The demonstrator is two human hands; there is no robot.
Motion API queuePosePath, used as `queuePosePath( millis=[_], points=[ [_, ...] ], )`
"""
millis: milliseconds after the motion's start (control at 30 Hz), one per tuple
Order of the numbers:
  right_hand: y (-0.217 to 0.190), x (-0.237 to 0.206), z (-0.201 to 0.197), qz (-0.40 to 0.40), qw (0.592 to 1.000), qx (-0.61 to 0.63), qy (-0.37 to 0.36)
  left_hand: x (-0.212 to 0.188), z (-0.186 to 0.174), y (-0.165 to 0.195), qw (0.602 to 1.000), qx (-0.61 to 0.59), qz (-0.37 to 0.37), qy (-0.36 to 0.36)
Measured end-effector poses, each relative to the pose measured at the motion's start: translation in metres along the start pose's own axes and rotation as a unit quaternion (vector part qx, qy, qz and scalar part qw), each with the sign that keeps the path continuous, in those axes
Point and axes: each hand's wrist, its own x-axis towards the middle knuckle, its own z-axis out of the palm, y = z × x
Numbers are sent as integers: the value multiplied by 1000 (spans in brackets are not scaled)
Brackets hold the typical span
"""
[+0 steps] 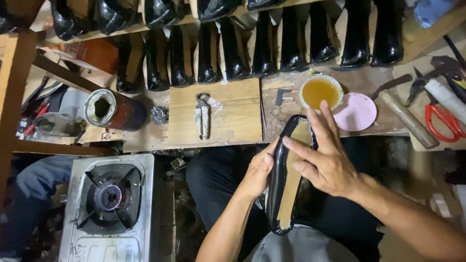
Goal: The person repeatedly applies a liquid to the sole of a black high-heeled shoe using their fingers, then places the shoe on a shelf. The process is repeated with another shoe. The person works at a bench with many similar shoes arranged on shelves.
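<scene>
Cupped around the near edge of a black shoe upper on its last (284, 194), the left hand (257, 172) closes its fingers on the glossy side, thumb up by the rim. That shoe sits just right of centre in the frame, sole side up, its tan insole facing the camera and its toe pointing toward the upper part of the picture. Over the insole, the right hand (325, 155) lies flat and spread, fingers extended; the fingertips touch the tan surface near the toe end, holding nothing. So the shoe lies between the two hands, the left one clasping it from the left and the right one pressing from above and the right.

Just beyond the toe, on the wooden workbench (218, 121), stands a white bowl of amber liquid (320, 92), with a pink lid (356, 112) beside it to the right. A hammer (407, 119) and red-handled scissors (444, 121) lie at the right edge. Pincers (203, 116) rest mid-bench, and a metal can (109, 110) lies further left. A row of black shoes (252, 48) lines the top. At lower left a gas burner (110, 196) shows a small flame.
</scene>
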Motion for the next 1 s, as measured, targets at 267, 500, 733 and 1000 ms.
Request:
queuePosePath(
  millis=[267,500,733,1000],
  points=[
    [-8,-10,-11,-19,997,73,5,-5,-6,-5,999,-52,-4,-7],
    [11,-6,-3,52,994,-97,27,-9,-4,5,999,24,20,-30],
    [3,-12,-6,-65,988,-132,42,-9,-4,12,998,54,18,-39],
    [12,-5,-16,66,995,-15,75,-9,-8,12,991,101,56,-67]
  ],
)
